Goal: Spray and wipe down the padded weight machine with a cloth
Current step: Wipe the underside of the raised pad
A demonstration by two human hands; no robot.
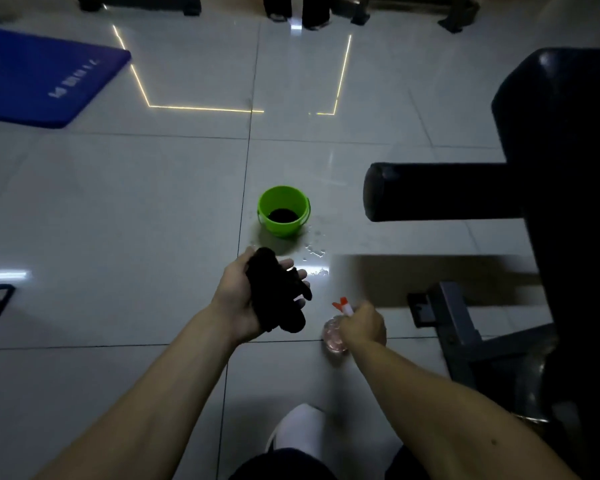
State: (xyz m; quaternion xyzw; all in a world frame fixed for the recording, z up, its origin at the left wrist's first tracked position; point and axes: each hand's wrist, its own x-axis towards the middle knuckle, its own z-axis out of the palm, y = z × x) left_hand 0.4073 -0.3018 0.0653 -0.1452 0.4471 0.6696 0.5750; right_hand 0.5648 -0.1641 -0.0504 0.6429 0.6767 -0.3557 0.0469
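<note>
A dark crumpled cloth (pixel 278 292) lies in my left hand (pixel 243 299), palm up over the tiled floor, thumb curled over its top. To its right, my right hand (pixel 362 323) grips the neck of a clear spray bottle (pixel 333 336) with an orange and white nozzle; the bottle stands on the floor or just above it. The padded weight machine (pixel 551 168) fills the right side, its black roller pad (pixel 430 192) jutting left toward the middle.
A green bucket (pixel 284 211) with dark contents stands on the floor beyond my hands, water drops (pixel 314 252) beside it. A blue mat (pixel 39 74) lies far left. The machine's metal base (pixel 465 327) sits at the right. My white shoe (pixel 298 427) is below.
</note>
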